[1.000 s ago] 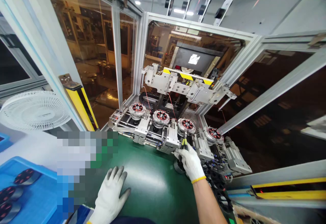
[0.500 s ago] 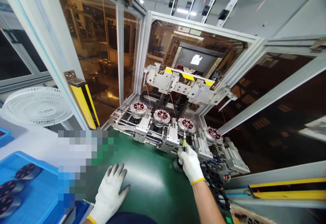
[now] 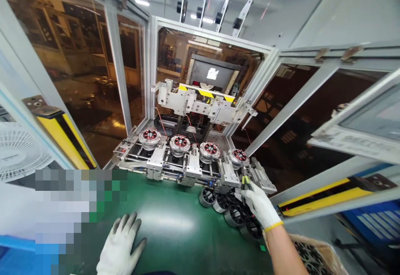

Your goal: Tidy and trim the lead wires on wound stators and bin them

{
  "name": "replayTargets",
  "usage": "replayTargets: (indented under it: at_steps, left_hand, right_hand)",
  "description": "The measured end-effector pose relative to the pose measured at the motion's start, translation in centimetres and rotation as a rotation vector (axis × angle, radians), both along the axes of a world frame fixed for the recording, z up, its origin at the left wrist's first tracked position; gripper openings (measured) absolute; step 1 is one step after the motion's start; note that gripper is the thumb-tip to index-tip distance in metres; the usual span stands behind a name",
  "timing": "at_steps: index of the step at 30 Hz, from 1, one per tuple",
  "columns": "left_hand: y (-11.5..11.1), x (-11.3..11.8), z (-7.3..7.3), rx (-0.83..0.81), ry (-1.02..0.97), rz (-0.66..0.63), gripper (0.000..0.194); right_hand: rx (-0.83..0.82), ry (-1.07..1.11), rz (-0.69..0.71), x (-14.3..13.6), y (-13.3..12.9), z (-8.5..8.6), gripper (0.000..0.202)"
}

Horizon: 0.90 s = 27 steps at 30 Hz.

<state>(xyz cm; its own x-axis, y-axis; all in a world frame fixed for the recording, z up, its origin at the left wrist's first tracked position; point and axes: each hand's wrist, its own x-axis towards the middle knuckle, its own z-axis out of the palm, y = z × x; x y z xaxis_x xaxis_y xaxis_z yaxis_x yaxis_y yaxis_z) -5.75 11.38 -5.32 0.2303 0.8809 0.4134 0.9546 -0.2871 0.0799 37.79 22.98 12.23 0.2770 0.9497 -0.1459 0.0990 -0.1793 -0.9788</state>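
Note:
My right hand (image 3: 261, 206), in a white glove with a yellow cuff, closes around hand pliers (image 3: 245, 181) with yellow-and-black grips. The pliers are just in front of the rightmost motor stator (image 3: 240, 155), wound with red wire and seated in a round metal holder. Their jaws are hard to make out. To the left, similar stators (image 3: 180, 141) sit in a row of holders on the winding machine (image 3: 190, 167). My left hand (image 3: 120, 243), gloved with grey fingertips, lies with fingers spread over the green tabletop (image 3: 162, 221), holding nothing.
Several bare black-and-metal stator cores (image 3: 206, 197) stand on the tabletop beside and below my right hand. A box of dark parts (image 3: 315, 254) is at the lower right. Yellow-and-black light barriers (image 3: 67, 139) flank the opening. Red wires (image 3: 190, 125) run down to the holders.
My right hand with the pliers has moved right, from the third stator to the rightmost one. The view has turned right. My left hand stays open over the tabletop.

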Motion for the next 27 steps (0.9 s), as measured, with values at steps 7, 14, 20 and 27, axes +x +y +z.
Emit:
replayTargets:
  at_steps: [7, 14, 20, 27]
  left_hand:
    - [0.2, -0.4, -0.4, 0.061, 0.028, -0.038, 0.043]
    - [0.2, -0.5, -0.5, 0.062, 0.048, -0.041, 0.045]
    - [0.3, -0.4, -0.5, 0.056, 0.047, -0.038, 0.045]
    - [0.2, -0.2, -0.2, 0.029, 0.035, -0.015, 0.042]
  right_hand:
    - [0.013, 0.122, 0.088, -0.6, 1.0, -0.7, 0.051]
    - [0.017, 0.060, 0.039, -1.4, 1.0, 0.6, 0.053]
    - [0.005, 0.068, 0.032, -1.1, 1.2, -0.5, 0.052]
    - [0.057, -0.058, 0.074, 0.1, 1.6, -1.9, 0.043]
